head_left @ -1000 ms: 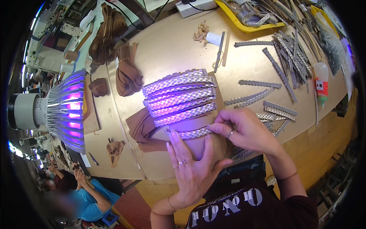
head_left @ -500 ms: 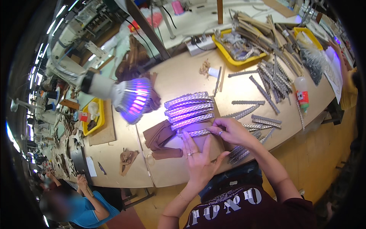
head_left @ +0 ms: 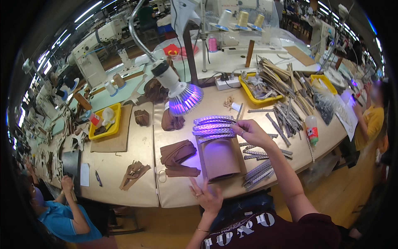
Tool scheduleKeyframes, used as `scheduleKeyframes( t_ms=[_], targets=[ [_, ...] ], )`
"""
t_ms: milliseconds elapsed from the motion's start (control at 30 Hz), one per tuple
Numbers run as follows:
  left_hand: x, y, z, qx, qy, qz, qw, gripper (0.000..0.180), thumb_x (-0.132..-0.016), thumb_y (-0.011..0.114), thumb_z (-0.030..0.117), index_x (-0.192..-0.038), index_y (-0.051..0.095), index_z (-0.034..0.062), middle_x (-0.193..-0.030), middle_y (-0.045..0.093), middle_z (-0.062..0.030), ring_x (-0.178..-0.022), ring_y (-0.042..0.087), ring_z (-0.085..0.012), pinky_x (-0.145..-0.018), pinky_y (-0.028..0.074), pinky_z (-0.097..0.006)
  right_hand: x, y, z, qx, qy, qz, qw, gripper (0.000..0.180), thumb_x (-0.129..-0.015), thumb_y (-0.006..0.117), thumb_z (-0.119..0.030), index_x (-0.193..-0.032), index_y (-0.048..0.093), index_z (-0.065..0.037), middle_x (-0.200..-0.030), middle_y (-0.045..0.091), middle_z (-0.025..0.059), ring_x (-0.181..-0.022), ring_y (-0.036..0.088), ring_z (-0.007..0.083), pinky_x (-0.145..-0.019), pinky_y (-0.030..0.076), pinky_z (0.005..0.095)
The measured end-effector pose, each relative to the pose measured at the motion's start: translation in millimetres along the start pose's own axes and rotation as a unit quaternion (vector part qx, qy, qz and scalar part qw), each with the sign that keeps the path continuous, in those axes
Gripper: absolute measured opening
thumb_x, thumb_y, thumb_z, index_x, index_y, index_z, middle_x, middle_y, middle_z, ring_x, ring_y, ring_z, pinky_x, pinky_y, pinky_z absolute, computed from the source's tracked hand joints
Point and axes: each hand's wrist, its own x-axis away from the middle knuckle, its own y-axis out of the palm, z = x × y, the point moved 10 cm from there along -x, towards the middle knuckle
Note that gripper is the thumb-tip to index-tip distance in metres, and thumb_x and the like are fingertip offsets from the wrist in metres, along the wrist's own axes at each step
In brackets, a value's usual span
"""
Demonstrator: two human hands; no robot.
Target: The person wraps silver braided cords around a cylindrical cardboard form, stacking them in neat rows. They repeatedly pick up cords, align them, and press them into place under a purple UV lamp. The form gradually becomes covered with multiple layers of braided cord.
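Note:
A row of several silvery braided strips [head_left: 213, 127] lies across the far part of a curved brown form [head_left: 224, 159], lit purple by the lamp. My right hand [head_left: 253, 132] is at the right ends of that row, its thumb and forefinger pinched on the end of a braided strip. The fingers partly hide this end. My left hand [head_left: 207, 199] is off the form, near the table's front edge, fingers spread and slightly blurred, with nothing in it. Left of the form lies a stack of folded brown strips [head_left: 178, 155].
The lamp [head_left: 185, 98] hangs low over the strips. More braided strips [head_left: 259, 172] lie right of the form, near a glue bottle [head_left: 311, 129]. Yellow trays [head_left: 253, 96] stand behind and to the left. A person in blue [head_left: 68, 218] works at the left.
My left hand has let go of the strip and drawn back toward the table edge. My right hand has shifted up to the row's ends. The form's near part is now bare; the view has tilted.

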Motion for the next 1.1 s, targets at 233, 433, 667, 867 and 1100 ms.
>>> scheduleKeyframes(
  t_ms=[233,433,667,867,1100],
  targets=[
    [5.0,5.3,5.2,-0.023,0.008,0.028,0.999,0.058,-0.09,0.063,0.043,-0.131,0.047,0.0048,-0.145,0.033,-0.0371,-0.137,0.035,-0.0457,-0.109,0.029,-0.057,-1.3,-4.4,19.1,0.04,0.004,0.084,0.996,0.041,-0.097,0.062,-0.035,-0.078,0.065,0.001,-0.062,0.052,-0.0018,-0.061,0.042,0.0063,-0.056,0.037,0.026],
    [4.7,4.8,6.3,-0.03,0.024,0.014,0.999,0.062,-0.088,0.063,0.041,-0.131,0.044,0.0014,-0.147,0.03,-0.0363,-0.136,0.035,-0.0474,-0.11,0.027,-0.055,18.8,-19.9,27.9,0.041,0.032,0.187,0.981,0.044,-0.097,0.063,-0.033,-0.069,0.058,0.0,-0.058,0.044,-0.0039,-0.056,0.034,0.0049,-0.049,0.027,0.0268],
    [8.7,1.1,5.8,-0.028,0.045,0.034,0.998,0.06,-0.086,0.063,0.034,-0.132,0.044,0.0011,-0.148,0.03,-0.036,-0.136,0.036,-0.0475,-0.109,0.027,-0.055,54.0,-22.6,36.4,-0.076,-0.006,0.273,0.959,0.045,-0.098,0.062,-0.032,-0.066,0.051,-0.003,-0.058,0.037,-0.0066,-0.056,0.03,0.0036,-0.048,0.024,0.0259],
    [0.2,-14.0,-2.1,0.104,-0.021,0.049,0.993,0.05,-0.085,0.066,0.02,-0.127,0.049,0.001,-0.144,0.036,-0.0335,-0.133,0.04,-0.046,-0.109,0.03,-0.054,85.0,14.3,18.7,-0.125,-0.038,0.29,0.948,0.041,-0.099,0.061,-0.027,-0.067,0.051,-0.003,-0.059,0.04,-0.0063,-0.057,0.035,0.0039,-0.051,0.031,0.0241],
    [-56.4,-57.7,-58.3,0.051,-0.086,0.045,0.994,0.019,-0.087,0.064,0.006,-0.105,0.066,0.0025,-0.127,0.058,-0.0195,-0.116,0.055,-0.0363,-0.101,0.04,-0.044,104.4,76.6,-43.5,0.044,-0.134,0.145,0.979,0.029,-0.087,0.075,-0.021,-0.07,0.059,-0.003,-0.059,0.051,0.0035,-0.054,0.047,0.0161,-0.053,0.036,0.0314]
  ],
)
